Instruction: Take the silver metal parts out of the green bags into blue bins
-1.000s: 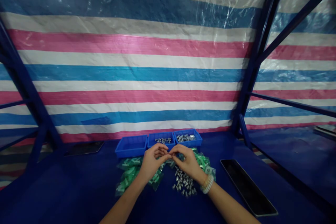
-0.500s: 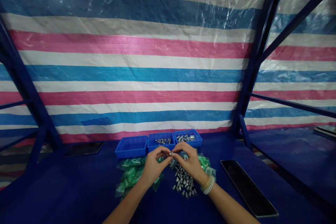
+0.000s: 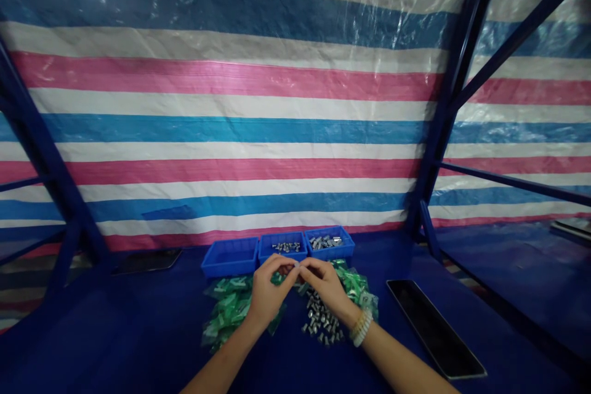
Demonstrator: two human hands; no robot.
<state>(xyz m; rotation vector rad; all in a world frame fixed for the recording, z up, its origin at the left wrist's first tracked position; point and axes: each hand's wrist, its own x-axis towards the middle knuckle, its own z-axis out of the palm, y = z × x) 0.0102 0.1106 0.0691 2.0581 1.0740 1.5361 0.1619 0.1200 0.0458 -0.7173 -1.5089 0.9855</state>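
Observation:
My left hand and my right hand meet fingertip to fingertip above the table. Both pinch a small silvery metal fastener, mostly covered by the fingers, so its exact kind is unclear. Under and beside my right hand lies a loose heap of short shiny metal fasteners. Small clear bags with green contents are piled left of my left hand. More green bags lie beyond my right hand.
Behind the hands stand three blue bins in a row: a left bin, a middle bin with small screws, and a right bin with metal cylinders. A dark flat tablet-like slab lies right; another lies back left.
My right hand has moved slightly left and in closer to my left hand. The small metal fastener, plainer between the fingertips before, is now mostly hidden.

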